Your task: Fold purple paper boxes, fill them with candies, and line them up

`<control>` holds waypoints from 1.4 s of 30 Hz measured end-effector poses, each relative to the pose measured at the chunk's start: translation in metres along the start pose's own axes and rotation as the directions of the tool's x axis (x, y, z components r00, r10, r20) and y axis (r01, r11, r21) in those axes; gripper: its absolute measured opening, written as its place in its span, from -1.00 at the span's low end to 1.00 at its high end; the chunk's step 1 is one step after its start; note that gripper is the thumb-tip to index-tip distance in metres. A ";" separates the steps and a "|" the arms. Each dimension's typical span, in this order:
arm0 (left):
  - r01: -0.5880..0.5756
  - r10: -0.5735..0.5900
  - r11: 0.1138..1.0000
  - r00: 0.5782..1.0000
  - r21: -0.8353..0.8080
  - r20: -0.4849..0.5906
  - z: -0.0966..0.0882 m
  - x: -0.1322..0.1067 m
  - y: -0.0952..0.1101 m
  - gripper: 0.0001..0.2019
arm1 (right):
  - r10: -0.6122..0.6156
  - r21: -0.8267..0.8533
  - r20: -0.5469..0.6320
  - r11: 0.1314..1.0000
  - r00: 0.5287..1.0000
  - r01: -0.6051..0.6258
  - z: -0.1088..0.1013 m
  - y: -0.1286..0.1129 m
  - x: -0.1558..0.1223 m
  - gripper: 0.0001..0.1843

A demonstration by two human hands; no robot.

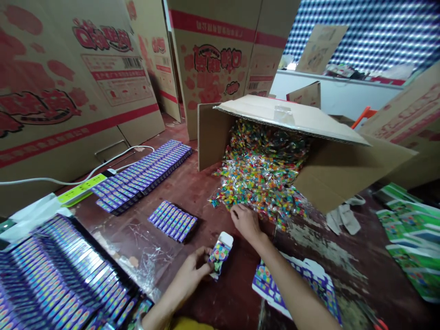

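Gathering colourful packets [259, 181] seems the step in hand: the left hand [193, 269] pinches a small flap-up box [220, 253] near them, the right hand [245, 222] curls at their edge, its grip hidden, and the next move likely calls for a steady box.

Smooth printed-card small box [220, 255], shiny clear-plastic packets [259, 178], matt corrugated-cardboard carton [305, 120], scuffed, patchily worn tabletop [237, 295]

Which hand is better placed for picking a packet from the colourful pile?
Probably the right hand: it is at the near edge of the colourful pile, while the left hand holds the small box.
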State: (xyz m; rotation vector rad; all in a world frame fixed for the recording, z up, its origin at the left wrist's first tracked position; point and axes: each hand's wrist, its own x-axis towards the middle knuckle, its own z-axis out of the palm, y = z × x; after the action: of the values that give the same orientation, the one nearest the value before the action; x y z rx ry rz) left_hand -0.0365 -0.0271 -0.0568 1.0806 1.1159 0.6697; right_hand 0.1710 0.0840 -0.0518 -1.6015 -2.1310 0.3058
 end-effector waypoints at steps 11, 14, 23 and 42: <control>-0.157 0.167 0.950 0.986 0.271 -0.015 0.007 0.013 0.023 -0.69 | 0.063 0.373 0.043 0.925 0.997 -0.074 -0.074 -0.007 -0.033 -0.90; -0.176 0.182 0.959 0.983 0.223 -0.007 0.012 0.012 0.027 -0.72 | 0.021 0.313 0.086 0.949 0.996 -0.047 -0.073 -0.016 -0.037 -0.90; -0.316 0.310 0.948 0.945 -0.046 -0.101 0.030 0.013 0.026 -0.47 | -0.005 0.539 0.004 0.843 1.000 0.002 -0.061 -0.031 -0.047 -0.75; -0.291 0.285 0.924 0.957 -0.250 -0.063 0.036 0.015 0.020 -0.64 | 0.238 0.882 0.023 0.453 0.971 -0.132 -0.022 -0.039 -0.083 -0.80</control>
State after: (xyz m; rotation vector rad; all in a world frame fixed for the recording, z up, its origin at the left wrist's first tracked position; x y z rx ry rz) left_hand 0.0035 -0.0190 -0.0415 1.0218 0.8685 1.0348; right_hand 0.1667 -0.0087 -0.0342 -1.1226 -1.2623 1.1629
